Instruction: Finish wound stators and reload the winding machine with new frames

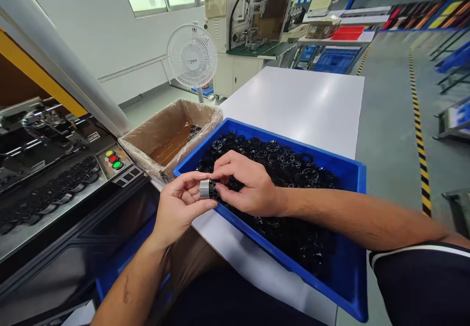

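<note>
Fingers of the right hand (247, 184) hide much of a dark part (213, 189) pinched against a smooth, silvery metal ring (204, 189), which the half-curled left hand (183, 201) grips between thumb and fingers. The pieces meet above the near-left edge of a blue plastic bin (360, 179), heaped with black, round, openwork parts (286, 159), many indistinct in shadow. Crinkled clear film covers the rim of a cardboard box (147, 145) beside the bin's far-left corner.

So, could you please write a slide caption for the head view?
Left hand and right hand hold a silver-and-black part beside a blue bin of black parts.
</note>
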`<action>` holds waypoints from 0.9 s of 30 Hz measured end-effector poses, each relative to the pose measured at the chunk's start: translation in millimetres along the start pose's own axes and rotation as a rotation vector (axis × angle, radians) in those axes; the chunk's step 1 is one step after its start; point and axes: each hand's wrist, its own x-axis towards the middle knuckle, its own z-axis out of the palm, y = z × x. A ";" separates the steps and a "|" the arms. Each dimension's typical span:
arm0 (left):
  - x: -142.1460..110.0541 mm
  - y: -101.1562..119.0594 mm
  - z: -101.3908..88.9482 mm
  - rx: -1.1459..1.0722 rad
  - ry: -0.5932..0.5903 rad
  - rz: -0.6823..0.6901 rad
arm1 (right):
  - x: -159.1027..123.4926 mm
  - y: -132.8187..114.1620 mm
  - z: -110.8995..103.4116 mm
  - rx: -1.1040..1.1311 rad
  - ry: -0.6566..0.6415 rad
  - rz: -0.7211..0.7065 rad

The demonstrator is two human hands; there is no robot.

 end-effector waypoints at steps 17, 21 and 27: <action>-10.8 -12.4 -10.9 -0.082 0.000 -0.042 | -3.9 6.3 2.0 -0.170 -0.177 -0.199; -8.3 -17.9 -7.1 -0.108 0.007 -0.025 | -4.4 10.1 0.7 -0.182 -0.180 -0.225; -9.0 -21.8 -9.0 -0.101 0.030 -0.002 | -5.9 17.2 0.7 -0.188 -0.180 -0.281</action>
